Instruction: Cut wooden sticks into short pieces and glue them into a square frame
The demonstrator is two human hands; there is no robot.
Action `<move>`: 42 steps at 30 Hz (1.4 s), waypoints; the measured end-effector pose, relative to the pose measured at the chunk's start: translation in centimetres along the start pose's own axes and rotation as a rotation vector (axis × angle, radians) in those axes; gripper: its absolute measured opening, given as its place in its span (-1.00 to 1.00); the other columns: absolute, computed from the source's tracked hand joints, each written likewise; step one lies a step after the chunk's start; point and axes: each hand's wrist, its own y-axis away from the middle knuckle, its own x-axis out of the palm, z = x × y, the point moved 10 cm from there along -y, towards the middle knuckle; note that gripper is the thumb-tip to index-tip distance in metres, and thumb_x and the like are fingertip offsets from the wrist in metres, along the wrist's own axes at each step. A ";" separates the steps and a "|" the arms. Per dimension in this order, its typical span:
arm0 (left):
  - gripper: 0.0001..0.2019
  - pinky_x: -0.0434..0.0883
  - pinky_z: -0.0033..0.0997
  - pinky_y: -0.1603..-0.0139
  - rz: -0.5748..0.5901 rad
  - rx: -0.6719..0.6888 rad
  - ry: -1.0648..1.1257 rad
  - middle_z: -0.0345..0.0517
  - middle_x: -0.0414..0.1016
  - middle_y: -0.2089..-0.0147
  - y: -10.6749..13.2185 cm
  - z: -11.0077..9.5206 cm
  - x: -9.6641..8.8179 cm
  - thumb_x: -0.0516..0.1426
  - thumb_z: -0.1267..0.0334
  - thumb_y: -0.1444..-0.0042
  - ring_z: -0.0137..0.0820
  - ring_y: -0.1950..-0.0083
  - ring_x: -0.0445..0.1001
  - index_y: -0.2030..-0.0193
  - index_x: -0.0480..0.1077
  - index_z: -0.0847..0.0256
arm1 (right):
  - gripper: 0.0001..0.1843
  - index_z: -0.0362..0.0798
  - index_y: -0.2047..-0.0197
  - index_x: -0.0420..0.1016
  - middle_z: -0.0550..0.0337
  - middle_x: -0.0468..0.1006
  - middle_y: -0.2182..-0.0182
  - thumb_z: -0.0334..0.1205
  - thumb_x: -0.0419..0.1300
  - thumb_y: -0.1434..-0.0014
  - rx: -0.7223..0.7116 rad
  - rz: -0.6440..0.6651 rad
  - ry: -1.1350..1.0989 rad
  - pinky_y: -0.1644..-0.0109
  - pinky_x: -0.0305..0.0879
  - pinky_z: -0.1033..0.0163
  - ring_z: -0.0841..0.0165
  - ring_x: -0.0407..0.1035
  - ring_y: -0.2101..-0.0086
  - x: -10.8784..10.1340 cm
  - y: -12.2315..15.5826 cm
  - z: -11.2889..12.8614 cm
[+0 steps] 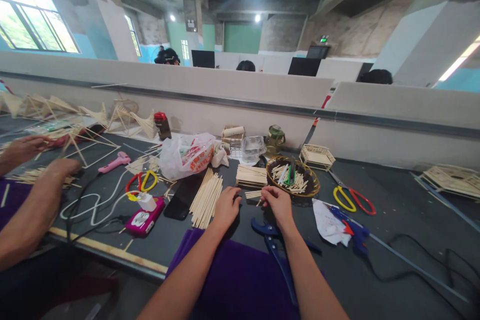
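My right hand point(276, 205) pinches a short wooden stick point(259, 203) just in front of a wicker basket point(314, 187) of small stick pieces. A few short sticks point(253, 194) lie by its fingertips. My left hand point(226, 207) hovers or rests left of them, thumb and fingers slightly apart, with nothing visible in it. Between my hand and the phone lies a fan of long wooden sticks point(206, 199). Behind my hands sits a stacked wooden stick frame point(251, 176). Blue-handled cutters point(277, 255) lie beneath my right forearm, partly hidden by it.
To the right are red-and-yellow scissors point(354, 199), a blue glue gun point(354, 230) with a cord, and crumpled paper point(328, 222). On the left are a black phone point(182, 200), a pink power strip point(144, 219), a plastic bag point(187, 155) and a co-worker's hands point(56, 180).
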 end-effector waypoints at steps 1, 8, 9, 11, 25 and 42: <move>-0.75 0.29 -0.29 -0.03 -0.016 -0.016 0.007 -0.04 0.45 0.09 -0.1 0.2 -0.2 0.06 0.43 -0.13 -0.31 0.03 0.39 0.06 0.40 0.21 | -0.61 -0.13 0.31 0.50 0.20 0.51 0.57 0.03 0.27 0.07 -0.004 -0.010 0.003 0.58 0.29 0.34 0.42 0.35 0.62 -0.1 -0.1 0.0; -0.78 0.27 -0.28 -0.01 0.075 0.103 -0.053 -0.09 0.46 0.07 -0.1 -1.7 0.9 0.16 0.34 -0.08 -0.28 0.02 0.36 0.10 0.42 0.15 | -0.63 -0.13 0.37 0.50 0.21 0.50 0.64 0.03 0.24 0.09 0.015 0.000 0.105 0.69 0.17 0.35 0.45 0.27 0.73 1.2 -0.3 -1.2; -0.80 0.27 -0.30 0.01 0.095 0.112 -0.068 -0.09 0.46 0.09 -0.2 -1.9 1.3 0.16 0.33 -0.08 -0.29 0.04 0.36 0.11 0.42 0.15 | -0.64 -0.13 0.36 0.50 0.22 0.49 0.64 0.02 0.22 0.07 0.017 0.001 0.136 0.70 0.15 0.36 0.46 0.25 0.74 1.3 -0.2 -1.2; -0.85 0.27 -0.34 0.08 0.132 0.116 -0.112 -0.11 0.48 0.15 -0.4 -2.0 2.0 0.16 0.33 -0.09 -0.31 0.10 0.38 0.17 0.43 0.16 | -0.67 -0.11 0.36 0.51 0.23 0.48 0.65 0.00 0.19 0.04 0.011 0.000 0.209 0.72 0.12 0.36 0.46 0.23 0.75 1.5 -0.1 -1.2; -0.86 0.25 -0.40 0.15 0.193 0.203 -0.198 -0.12 0.49 0.29 -1.1 -2.0 3.5 0.08 0.38 -0.14 -0.34 0.17 0.39 0.30 0.48 0.15 | -0.72 -0.02 0.30 0.59 0.06 0.60 0.32 -0.19 0.05 -0.10 -0.169 -0.097 0.759 0.15 0.25 0.19 0.21 0.44 0.27 -3.3 0.2 2.3; -0.81 0.28 -0.41 0.11 0.222 0.206 -0.105 -0.11 0.50 0.28 -0.9 -1.6 3.4 0.07 0.43 -0.11 -0.35 0.15 0.39 0.33 0.50 0.14 | -0.66 -0.04 0.14 0.55 0.07 0.56 0.15 -0.27 -0.02 -0.16 -0.165 -0.083 0.934 0.07 0.24 0.23 0.25 0.41 0.14 -5.7 0.4 2.8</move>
